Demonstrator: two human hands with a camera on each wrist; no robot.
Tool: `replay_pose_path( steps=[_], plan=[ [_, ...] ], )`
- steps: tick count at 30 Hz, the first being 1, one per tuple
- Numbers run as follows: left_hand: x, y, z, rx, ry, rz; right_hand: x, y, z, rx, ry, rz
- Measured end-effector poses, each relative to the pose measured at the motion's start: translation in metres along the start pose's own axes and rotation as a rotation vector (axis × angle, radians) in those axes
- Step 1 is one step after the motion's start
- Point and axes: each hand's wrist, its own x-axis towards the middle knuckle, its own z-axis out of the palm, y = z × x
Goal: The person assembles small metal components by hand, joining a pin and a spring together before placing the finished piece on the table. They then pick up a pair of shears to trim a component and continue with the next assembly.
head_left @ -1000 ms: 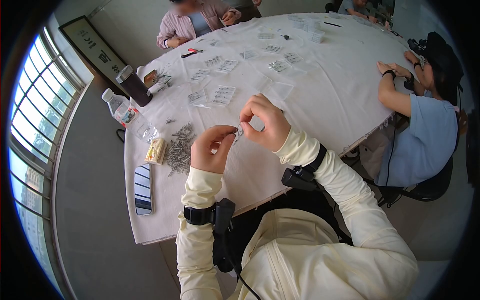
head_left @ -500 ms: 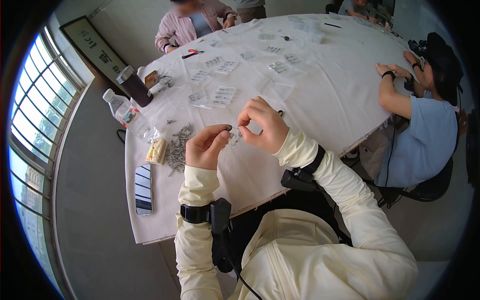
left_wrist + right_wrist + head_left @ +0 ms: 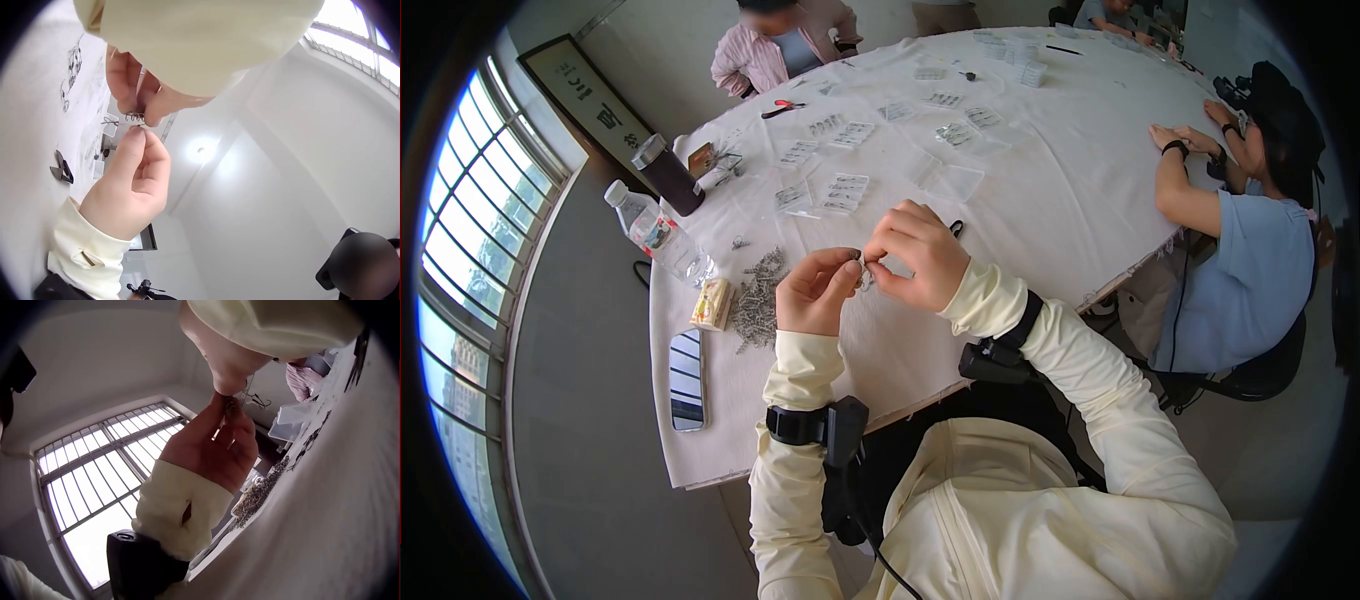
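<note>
Above the table my left hand [image 3: 812, 292] pinches a small metal wire coil [image 3: 134, 117] between thumb and fingers. Fingertips of my right hand [image 3: 920, 258] meet it from the other side, pinching a thin wire [image 3: 141, 127] right at the coil. Thin metal pieces [image 3: 110, 122] stick out beside the coil in the left wrist view; hooked wire ends [image 3: 257, 400] show in the right wrist view. My fingers cover part of the work. Left of my left hand lies a pile of small metal wire pieces [image 3: 760, 305].
Clear plastic boxes with small parts [image 3: 845, 192] are spread beyond my hands. A water bottle [image 3: 658, 232], dark flask [image 3: 668, 172], tissue pack [image 3: 712, 303] and phone [image 3: 688, 380] line the left edge. Dark nippers [image 3: 61, 169] lie near my right hand. People sit around the table.
Half a second ago my hands drew slightly apart with a thin strand between them. Now my right hand has come left, its fingertips back against the left hand's. The person opposite has shifted their arms.
</note>
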Motion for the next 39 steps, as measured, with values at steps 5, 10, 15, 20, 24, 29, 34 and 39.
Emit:
replay_pose_path(
  steps=[5, 10, 15, 20, 24, 29, 34, 39],
  plan=[
    [0.0, 0.002, -0.001, 0.042, 0.013, 0.001, 0.002, -0.006, -0.007, -0.019, 0.041, 0.06],
    [0.001, 0.002, -0.003, 0.058, -0.008, 0.022, 0.002, -0.007, -0.002, -0.047, -0.002, 0.004],
    [0.001, 0.001, -0.002, 0.081, -0.005, 0.029, 0.002, -0.006, -0.001, -0.028, 0.027, 0.056],
    [0.001, 0.001, -0.003, 0.115, -0.019, 0.052, 0.002, -0.004, 0.003, 0.127, 0.071, 0.171],
    [0.001, 0.001, -0.005, 0.111, 0.022, 0.055, 0.004, -0.001, 0.001, 0.206, 0.052, 0.214],
    [0.002, -0.001, -0.006, 0.089, 0.113, 0.131, -0.011, 0.016, 0.012, 0.03, -0.253, 0.171],
    [0.001, -0.002, -0.008, 0.137, 0.102, 0.115, -0.012, 0.019, 0.019, -0.04, -0.423, 0.238],
    [0.003, -0.008, -0.011, 0.142, 0.084, 0.104, -0.011, 0.018, 0.019, -0.071, -0.376, 0.201]
  ],
)
